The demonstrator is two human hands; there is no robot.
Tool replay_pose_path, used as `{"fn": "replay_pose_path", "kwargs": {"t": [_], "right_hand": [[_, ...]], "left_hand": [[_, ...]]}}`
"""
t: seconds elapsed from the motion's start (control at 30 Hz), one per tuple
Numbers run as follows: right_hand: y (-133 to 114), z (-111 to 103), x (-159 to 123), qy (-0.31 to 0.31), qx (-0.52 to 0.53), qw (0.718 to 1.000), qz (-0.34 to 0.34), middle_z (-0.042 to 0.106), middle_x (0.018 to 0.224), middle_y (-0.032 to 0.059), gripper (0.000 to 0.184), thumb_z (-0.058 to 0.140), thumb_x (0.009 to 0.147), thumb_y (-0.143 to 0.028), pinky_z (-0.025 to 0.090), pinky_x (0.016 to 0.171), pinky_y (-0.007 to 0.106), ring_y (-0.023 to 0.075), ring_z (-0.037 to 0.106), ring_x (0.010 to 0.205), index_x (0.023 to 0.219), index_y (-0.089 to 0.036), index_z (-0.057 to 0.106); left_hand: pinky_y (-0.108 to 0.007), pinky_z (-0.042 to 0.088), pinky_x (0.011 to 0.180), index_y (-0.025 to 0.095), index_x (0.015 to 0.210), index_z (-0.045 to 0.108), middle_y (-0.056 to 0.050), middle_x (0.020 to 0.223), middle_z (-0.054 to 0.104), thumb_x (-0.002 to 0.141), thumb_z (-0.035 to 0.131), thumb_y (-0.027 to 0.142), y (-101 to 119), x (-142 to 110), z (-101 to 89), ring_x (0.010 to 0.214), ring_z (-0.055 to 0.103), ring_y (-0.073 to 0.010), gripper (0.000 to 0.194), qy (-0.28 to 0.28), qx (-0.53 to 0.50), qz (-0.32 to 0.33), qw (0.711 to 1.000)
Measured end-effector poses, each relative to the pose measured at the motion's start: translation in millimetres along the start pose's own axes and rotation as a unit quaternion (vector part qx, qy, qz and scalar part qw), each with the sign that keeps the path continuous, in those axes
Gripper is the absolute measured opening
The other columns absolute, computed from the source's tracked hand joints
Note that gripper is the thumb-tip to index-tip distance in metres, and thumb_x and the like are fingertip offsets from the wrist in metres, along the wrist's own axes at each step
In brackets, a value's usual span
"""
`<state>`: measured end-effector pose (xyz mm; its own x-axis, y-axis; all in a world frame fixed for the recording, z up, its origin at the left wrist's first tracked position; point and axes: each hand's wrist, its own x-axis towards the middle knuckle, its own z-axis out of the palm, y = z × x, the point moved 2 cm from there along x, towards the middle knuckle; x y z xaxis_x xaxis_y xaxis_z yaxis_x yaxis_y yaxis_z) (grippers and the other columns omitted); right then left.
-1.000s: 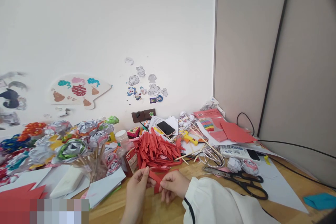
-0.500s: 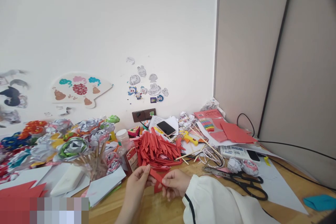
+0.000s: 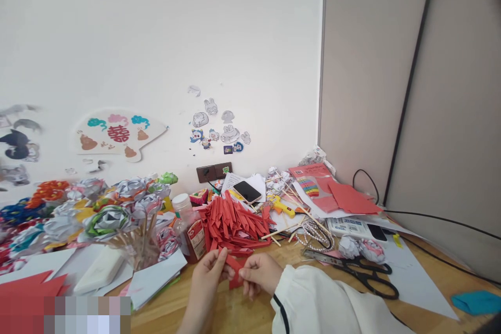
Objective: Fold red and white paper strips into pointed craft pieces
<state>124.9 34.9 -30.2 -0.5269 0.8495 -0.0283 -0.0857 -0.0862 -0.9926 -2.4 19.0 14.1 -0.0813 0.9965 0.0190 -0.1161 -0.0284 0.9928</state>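
Observation:
Between my two hands is a small piece of folded red paper (image 3: 235,264), held just above the wooden table near its front. My left hand (image 3: 212,270) pinches its left end between thumb and fingers. On the other end, my right hand (image 3: 260,274) grips it with the thumb on top; the right sleeve is white with a black stripe. Parts of the paper are covered by my fingers. Right behind my hands lies a heap of folded red paper pieces (image 3: 235,222).
Black-handled scissors (image 3: 364,271) lie right of my sleeve. Paper flowers (image 3: 109,219) on sticks crowd the left, beside a clear jar (image 3: 186,214). A phone (image 3: 248,191), a yellow glue gun (image 3: 282,206) and red paper sheets (image 3: 352,197) are at the back. White paper (image 3: 415,271) lies right.
My fingers have shifted slightly on the red paper, and its angle has changed a little. Both hands stay in nearly the same place; the view has moved very slightly.

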Motion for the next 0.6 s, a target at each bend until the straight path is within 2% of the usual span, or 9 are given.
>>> {"fn": "replay_pose_path", "kwargs": {"t": [0.1, 0.17, 0.3, 0.43, 0.6], "right_hand": [[-4, 5, -2, 0.0, -0.003, 1.0, -0.013, 0.054, 0.046, -0.0012, 0.042, 0.055, 0.058, -0.052, 0.031, 0.035, 0.016, 0.0058, 0.046, 0.033, 0.06, -0.01, 0.049], [-5, 8, -2, 0.005, 0.0, 1.0, -0.024, 0.053, 0.044, -0.0019, 0.041, 0.055, 0.059, -0.052, 0.032, 0.034, 0.017, 0.0059, 0.045, 0.032, 0.059, -0.011, 0.048], [-4, 7, 0, 0.029, 0.009, 0.998, -0.047, 0.052, 0.042, -0.0028, 0.041, 0.054, 0.059, -0.052, 0.032, 0.033, 0.017, 0.0052, 0.042, 0.03, 0.058, -0.011, 0.047], [-3, 8, 2, 0.015, 0.007, 0.999, -0.051, 0.052, 0.043, -0.003, 0.041, 0.053, 0.061, -0.051, 0.032, 0.034, 0.016, 0.0048, 0.043, 0.03, 0.059, -0.012, 0.046], [-5, 12, 1, 0.011, 0.008, 0.999, -0.052, 0.051, 0.042, -0.0034, 0.041, 0.053, 0.06, -0.052, 0.032, 0.033, 0.015, 0.0045, 0.043, 0.031, 0.059, -0.012, 0.046]], "left_hand": [[-0.019, 0.038, 0.039, 0.016, 0.045, 0.048, 0.004, 0.032, 0.053, 0.054, 0.06, 0.045, 1, -1, -1.0, 0.033, 0.047, -0.0093, 0.033, 0.022, 0.019, 0.028, 0.999], [-0.02, 0.039, 0.04, 0.016, 0.045, 0.048, 0.004, 0.032, 0.053, 0.053, 0.061, 0.046, 0, -1, -1.5, 0.033, 0.047, -0.01, 0.033, 0.029, 0.023, 0.021, 0.999], [-0.019, 0.038, 0.04, 0.016, 0.044, 0.046, 0.004, 0.033, 0.054, 0.048, 0.064, 0.045, -5, 0, 2.7, 0.033, 0.047, -0.0091, 0.035, -0.006, -0.005, -0.017, 1.0], [-0.019, 0.036, 0.038, 0.016, 0.041, 0.042, 0.004, 0.031, 0.052, 0.049, 0.063, 0.046, -7, 0, 4.1, 0.03, 0.044, -0.0082, 0.037, -0.007, -0.014, -0.017, 1.0], [-0.018, 0.034, 0.038, 0.015, 0.044, 0.046, 0.004, 0.032, 0.051, 0.056, 0.06, 0.044, -10, 1, 0.2, 0.032, 0.044, -0.0077, 0.034, -0.01, -0.042, -0.006, 0.999]]}}
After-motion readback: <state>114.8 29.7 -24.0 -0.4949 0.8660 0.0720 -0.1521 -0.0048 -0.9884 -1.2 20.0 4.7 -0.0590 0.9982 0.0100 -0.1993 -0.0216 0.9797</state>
